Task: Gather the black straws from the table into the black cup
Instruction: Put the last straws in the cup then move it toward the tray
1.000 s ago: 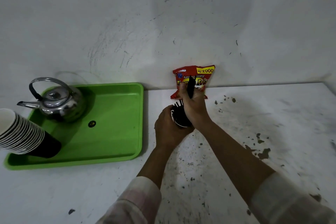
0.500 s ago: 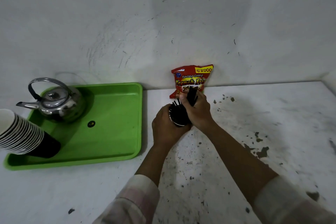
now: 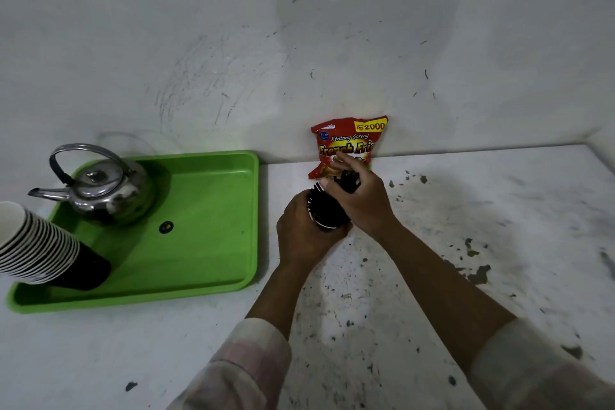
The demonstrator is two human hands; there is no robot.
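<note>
My left hand (image 3: 304,233) wraps around the black cup (image 3: 327,226), whose white rim shows at its lower edge, near the back of the white table. A dense bundle of black straws (image 3: 324,208) fills the cup's mouth. My right hand (image 3: 364,201) is closed over the straws' tops from the right, with a few straw ends (image 3: 347,178) sticking up past its fingers and its forefinger stretched out. Most of the cup's body is hidden behind both hands.
A red French-fries snack bag (image 3: 349,140) leans on the wall right behind the hands. To the left lies a green tray (image 3: 206,243) with a steel kettle (image 3: 100,188) and a tilted stack of paper cups (image 3: 36,248). The white table (image 3: 499,226) has chipped dark spots.
My right hand has pushed the straw bundle lower into the cup, so less of it stands above the fingers. Both hands shifted slightly down and left.
</note>
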